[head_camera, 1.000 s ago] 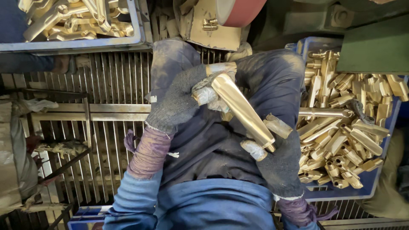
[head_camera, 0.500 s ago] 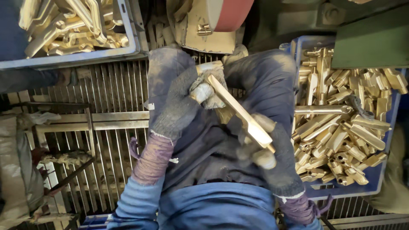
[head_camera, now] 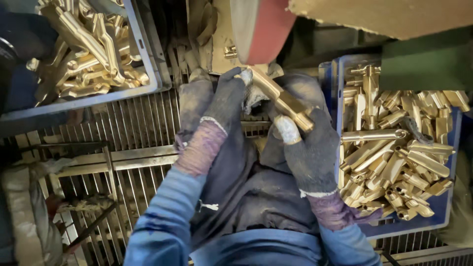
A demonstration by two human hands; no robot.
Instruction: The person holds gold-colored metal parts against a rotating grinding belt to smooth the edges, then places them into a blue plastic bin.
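Observation:
Both hands wear dark, worn work gloves with purple cuffs. My left hand (head_camera: 227, 101) grips the upper end of a long brass part (head_camera: 283, 98). My right hand (head_camera: 308, 148) holds the part's lower, thicker end. The part slants up to the left, and its top end touches the lower edge of a red abrasive belt (head_camera: 263, 27) on a grinding machine. A dark cloth or apron (head_camera: 256, 197) lies over my lap below the hands.
A blue crate (head_camera: 335, 74) at the right holds several brass parts. A grey tray (head_camera: 143, 54) at the upper left holds more brass pieces. A metal floor grating (head_camera: 133, 138) runs under me. A green machine body (head_camera: 423, 61) stands at the upper right.
Both hands have lifted the brass part up from lap height to the red belt. The view has tilted up and closer, so the belt now shows large at the top.

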